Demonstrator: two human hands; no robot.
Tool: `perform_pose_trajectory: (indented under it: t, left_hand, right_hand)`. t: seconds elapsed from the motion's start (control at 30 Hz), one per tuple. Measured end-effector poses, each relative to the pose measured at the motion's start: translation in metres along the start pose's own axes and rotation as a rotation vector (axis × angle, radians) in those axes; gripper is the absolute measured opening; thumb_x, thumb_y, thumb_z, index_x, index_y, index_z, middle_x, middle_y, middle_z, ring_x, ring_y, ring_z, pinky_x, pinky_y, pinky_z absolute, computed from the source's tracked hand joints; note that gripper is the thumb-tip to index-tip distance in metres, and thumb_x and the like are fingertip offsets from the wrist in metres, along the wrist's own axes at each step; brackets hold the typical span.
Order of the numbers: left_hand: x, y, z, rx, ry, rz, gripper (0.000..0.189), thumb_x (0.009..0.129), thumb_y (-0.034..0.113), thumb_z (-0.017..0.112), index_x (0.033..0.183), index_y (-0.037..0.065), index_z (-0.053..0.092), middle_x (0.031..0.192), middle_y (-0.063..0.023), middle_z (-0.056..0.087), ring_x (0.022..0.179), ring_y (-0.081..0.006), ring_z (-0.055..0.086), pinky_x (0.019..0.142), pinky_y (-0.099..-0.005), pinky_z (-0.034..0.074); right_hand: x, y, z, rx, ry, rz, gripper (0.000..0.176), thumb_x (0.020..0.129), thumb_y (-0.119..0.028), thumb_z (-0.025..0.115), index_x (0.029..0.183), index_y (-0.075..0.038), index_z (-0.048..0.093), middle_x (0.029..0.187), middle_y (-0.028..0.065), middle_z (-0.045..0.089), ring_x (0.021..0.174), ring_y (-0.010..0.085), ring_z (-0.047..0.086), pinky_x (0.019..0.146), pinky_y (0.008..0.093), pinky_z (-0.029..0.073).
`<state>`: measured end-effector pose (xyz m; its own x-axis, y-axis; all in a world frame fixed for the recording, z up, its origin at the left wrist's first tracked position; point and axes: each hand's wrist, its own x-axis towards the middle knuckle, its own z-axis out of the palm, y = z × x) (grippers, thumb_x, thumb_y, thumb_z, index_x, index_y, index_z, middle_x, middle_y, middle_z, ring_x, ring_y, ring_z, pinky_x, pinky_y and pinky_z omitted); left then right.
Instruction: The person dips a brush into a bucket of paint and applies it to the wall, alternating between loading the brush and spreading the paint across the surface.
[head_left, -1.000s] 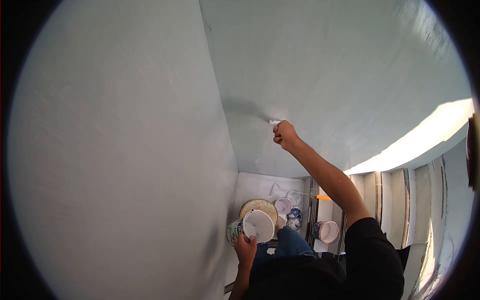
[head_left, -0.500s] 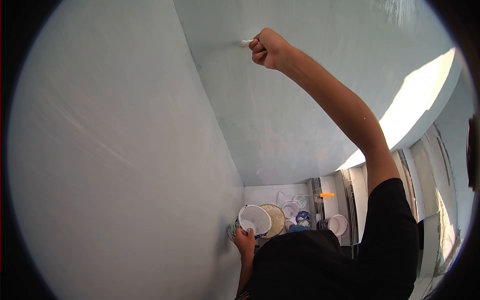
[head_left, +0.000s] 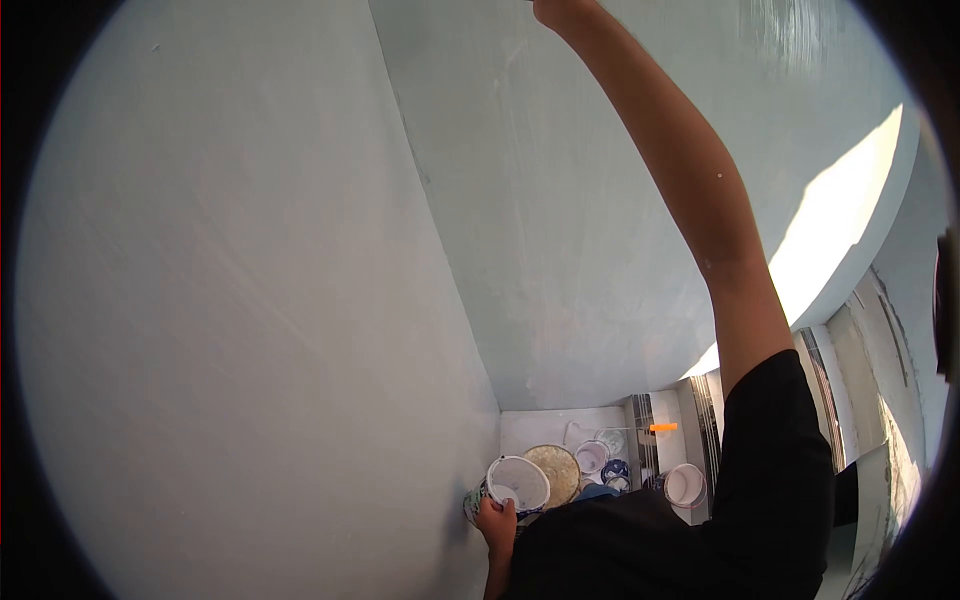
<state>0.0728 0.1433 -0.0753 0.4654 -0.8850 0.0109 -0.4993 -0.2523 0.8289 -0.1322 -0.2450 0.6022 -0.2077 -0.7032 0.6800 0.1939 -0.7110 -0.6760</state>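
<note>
At the bottom, my left hand (head_left: 497,524) grips the rim of a paint bucket (head_left: 522,484), thumb over the edge. The bucket is pale inside, with a printed outer side, and is tilted so its inside shows. Some white stuff lies at its bottom. My right arm stretches up along the grey-green wall (head_left: 560,220). Only the heel of my right hand (head_left: 553,12) shows at the top edge; its fingers and anything in them are out of frame.
A plain wall (head_left: 230,300) meets the painted one at a corner on the left. Below stand a round drum top (head_left: 553,472), small tubs (head_left: 592,457), a pink-white bucket (head_left: 685,485) and an orange-handled tool (head_left: 663,428) on tiled steps (head_left: 708,400). Sunlight (head_left: 835,210) falls at right.
My right hand, earlier closed round a white-tipped tool at the wall, has gone up past the top edge. The left hand and bucket appear slightly lower and further right as the view shifted.
</note>
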Motion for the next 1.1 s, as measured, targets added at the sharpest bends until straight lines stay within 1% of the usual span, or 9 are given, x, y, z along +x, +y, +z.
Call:
perform_pose_trajectory:
  t: [0.07,0.1,0.17,0.23,0.4,0.63,0.77,0.83,1.1]
  left_hand:
    - [0.002,0.005,-0.002,0.002,-0.003,0.003,0.03,0.071,0.016,0.077,0.074,0.001,0.052,0.067,-0.0153,0.058,0.062,-0.036,0.06,0.06,-0.0459,0.046]
    - [0.002,0.006,-0.002,0.013,-0.006,0.0,0.03,0.071,0.016,0.077,0.074,0.001,0.052,0.067,-0.0154,0.058,0.062,-0.036,0.059,0.06,-0.0458,0.046]
    - [0.001,0.003,0.0,0.034,-0.007,-0.009,0.03,0.07,0.016,0.078,0.074,0.001,0.052,0.067,-0.0154,0.058,0.062,-0.036,0.059,0.06,-0.0457,0.046]
    - [0.0,0.008,-0.002,0.03,-0.011,0.004,0.03,0.071,0.016,0.077,0.073,0.001,0.052,0.067,-0.0152,0.058,0.062,-0.0361,0.059,0.06,-0.0459,0.046]
    - [-0.001,0.002,-0.003,0.041,-0.03,-0.019,0.029,0.071,0.015,0.077,0.073,0.001,0.052,0.066,-0.0148,0.058,0.063,-0.0359,0.06,0.06,-0.0458,0.046]
    - [0.003,-0.018,0.008,-0.019,-0.054,-0.042,0.029,0.075,0.014,0.077,0.072,0.002,0.05,0.06,-0.0126,0.057,0.054,-0.03,0.066,0.055,-0.0424,0.05]
    - [0.004,-0.025,0.008,0.022,-0.05,0.027,0.029,0.075,0.013,0.076,0.072,0.002,0.05,0.06,-0.0123,0.058,0.054,-0.0291,0.066,0.054,-0.0416,0.051]
    - [0.005,-0.027,0.009,-0.002,-0.083,0.023,0.029,0.075,0.013,0.076,0.072,0.002,0.05,0.061,-0.0128,0.058,0.054,-0.0293,0.066,0.055,-0.0419,0.051]
    - [0.007,-0.028,0.006,-0.03,-0.06,0.063,0.03,0.073,0.013,0.077,0.071,0.001,0.05,0.061,-0.0139,0.058,0.055,-0.0308,0.065,0.056,-0.0424,0.051]
  right_hand:
    - [-0.001,0.036,-0.017,-0.012,0.034,0.06,0.032,0.097,-0.019,0.042,0.109,0.005,0.06,0.066,0.0012,0.047,0.05,0.0093,0.038,0.044,0.0281,0.03]
    - [-0.02,0.05,-0.023,-0.035,0.033,0.099,0.022,0.096,-0.019,0.044,0.092,0.0,0.056,0.062,-0.0014,0.044,0.045,0.0064,0.027,0.044,0.0242,0.024]
    - [-0.043,0.113,-0.05,-0.088,0.103,0.285,0.033,0.097,-0.032,0.051,0.093,-0.001,0.062,0.061,-0.0016,0.046,0.044,0.0064,0.031,0.043,0.0261,0.025]
    - [-0.095,0.178,-0.077,-0.226,0.117,0.221,0.044,0.099,-0.039,0.05,0.086,0.001,0.064,0.059,0.0003,0.049,0.048,0.0077,0.04,0.046,0.0277,0.033]
    - [-0.265,0.308,-0.134,-0.342,0.163,0.396,0.045,0.101,-0.039,0.05,0.085,0.001,0.063,0.059,0.0018,0.05,0.053,0.0091,0.046,0.051,0.0278,0.036]
    - [-0.448,0.406,-0.191,-0.521,0.174,0.991,0.037,0.098,-0.028,0.047,0.087,0.002,0.066,0.062,0.0081,0.061,0.051,0.015,0.053,0.047,0.0313,0.04]
    - [-0.434,0.416,-0.19,-0.095,0.182,1.405,0.022,0.098,-0.027,0.049,0.088,-0.008,0.054,0.066,-0.0004,0.05,0.045,0.007,0.034,0.039,0.0234,0.027]
    - [-0.383,0.423,-0.181,0.006,0.147,1.395,0.016,0.097,-0.022,0.046,0.085,-0.011,0.05,0.065,-0.002,0.048,0.046,0.0057,0.033,0.04,0.0216,0.026]
    - [-0.176,0.212,-0.077,0.215,-0.081,1.222,0.017,0.09,-0.009,0.038,0.075,-0.016,0.038,0.062,-0.0052,0.049,0.047,0.0025,0.039,0.041,0.0206,0.024]
